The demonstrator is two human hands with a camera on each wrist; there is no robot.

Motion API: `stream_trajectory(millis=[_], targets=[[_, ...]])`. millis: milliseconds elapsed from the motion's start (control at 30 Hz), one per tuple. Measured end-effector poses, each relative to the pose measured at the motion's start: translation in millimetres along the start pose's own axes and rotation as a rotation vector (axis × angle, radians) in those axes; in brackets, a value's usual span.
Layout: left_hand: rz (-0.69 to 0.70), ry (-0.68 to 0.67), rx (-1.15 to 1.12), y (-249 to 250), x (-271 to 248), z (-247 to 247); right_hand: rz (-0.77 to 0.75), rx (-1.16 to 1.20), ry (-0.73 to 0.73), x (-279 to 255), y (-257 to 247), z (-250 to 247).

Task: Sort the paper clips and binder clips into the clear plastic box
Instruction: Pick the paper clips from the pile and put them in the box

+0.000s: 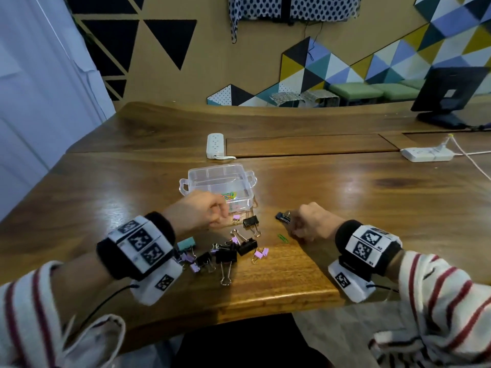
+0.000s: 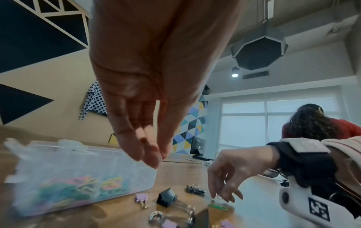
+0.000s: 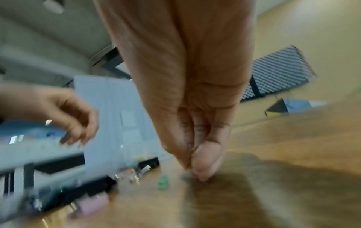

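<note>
Right wrist view: pinching a thin wire clip (image 3: 193, 152) between thumb and forefinger of the right hand (image 3: 185, 92), grip narrow, tips pointing down and hovering just above the table (image 3: 293, 138). Lying just beside these fingertips, a green paper clip (image 1: 283, 238), flat on the wood. Sitting near the same hand, on its far side, a dark blue binder clip (image 1: 283, 216).

Hanging over the front edge of the clear plastic box (image 1: 220, 168), the left hand (image 2: 152, 69): grip narrow, fingers (image 2: 134, 138) close together with the thumb, nothing seen between them. Lying under it, a small pink binder clip (image 1: 236, 217) and a black binder clip (image 1: 250, 221).

Already resting inside the box, in a front compartment, coloured paper clips (image 1: 229, 195). Waiting nearer to the person, a heap of binder clips (image 1: 228, 253), black and pink, with a teal binder clip (image 1: 186, 244) at its left.
</note>
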State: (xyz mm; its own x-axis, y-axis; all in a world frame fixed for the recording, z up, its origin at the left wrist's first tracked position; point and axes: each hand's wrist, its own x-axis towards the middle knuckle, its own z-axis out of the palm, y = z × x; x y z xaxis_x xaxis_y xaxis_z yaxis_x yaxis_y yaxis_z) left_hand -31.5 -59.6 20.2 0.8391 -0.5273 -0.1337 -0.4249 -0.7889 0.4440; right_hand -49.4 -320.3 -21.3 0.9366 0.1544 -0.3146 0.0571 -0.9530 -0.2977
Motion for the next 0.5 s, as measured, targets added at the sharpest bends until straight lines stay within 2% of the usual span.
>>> stream_trajectory(millis=[67, 167, 300, 400, 500], targets=[[-0.001, 0.028, -0.015, -11, -19, 1, -0.010, 0.156, -0.028, 1, -4, -1], [-0.007, -0.047, 0.029, -17, -41, 15, -0.016, 0.252, -0.026, 1, -14, -1], [0.011, -0.117, 0.141, -14, -52, 45, -0.033, 0.242, -0.008, 2, -15, 5], [-0.012, -0.082, 0.194, -9, -47, 56, -0.052, 0.215, 0.040, 3, -11, 10], [0.007, -0.053, 0.176, -3, -39, 56, -0.005, 0.201, 0.072, 2, -9, 10]])
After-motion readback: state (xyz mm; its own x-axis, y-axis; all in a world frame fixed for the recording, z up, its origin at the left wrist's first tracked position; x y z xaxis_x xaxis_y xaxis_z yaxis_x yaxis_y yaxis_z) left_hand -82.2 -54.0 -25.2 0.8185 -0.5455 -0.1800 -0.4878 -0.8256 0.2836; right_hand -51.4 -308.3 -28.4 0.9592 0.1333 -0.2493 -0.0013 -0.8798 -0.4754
